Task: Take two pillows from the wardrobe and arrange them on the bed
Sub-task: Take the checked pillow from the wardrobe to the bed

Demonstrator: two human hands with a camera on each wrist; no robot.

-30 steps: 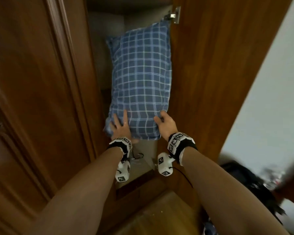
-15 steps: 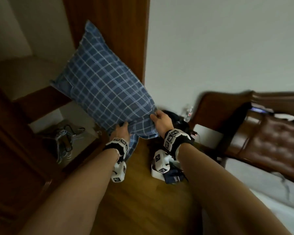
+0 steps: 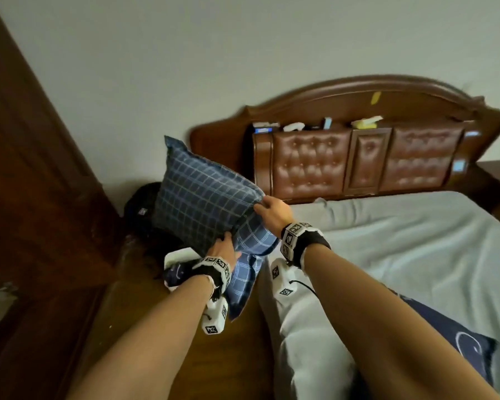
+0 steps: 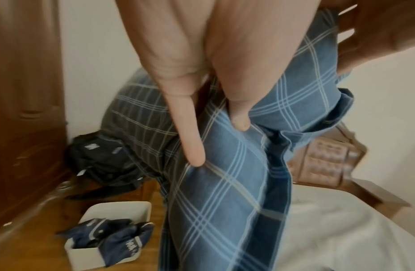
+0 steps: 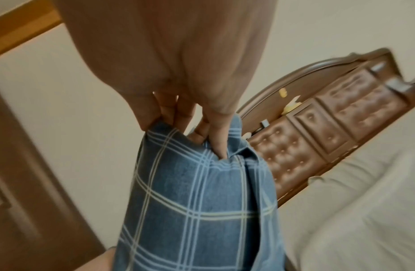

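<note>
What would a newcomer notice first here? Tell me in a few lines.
First the blue plaid pillow, held up in mid-air at the centre by both hands: the left hand grips its lower edge and the right hand pinches a corner. Behind it to the right stands the carved wooden headboard with brown tufted panels, above the bed and its pale sheet. A white box of dark clothes sits on the wooden floor at lower left.

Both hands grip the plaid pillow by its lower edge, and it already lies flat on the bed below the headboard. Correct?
Not quite. The left hand and right hand do grip the pillow, but the head view shows it held up in the air beside the bed, over the floor, not lying on it.
</note>
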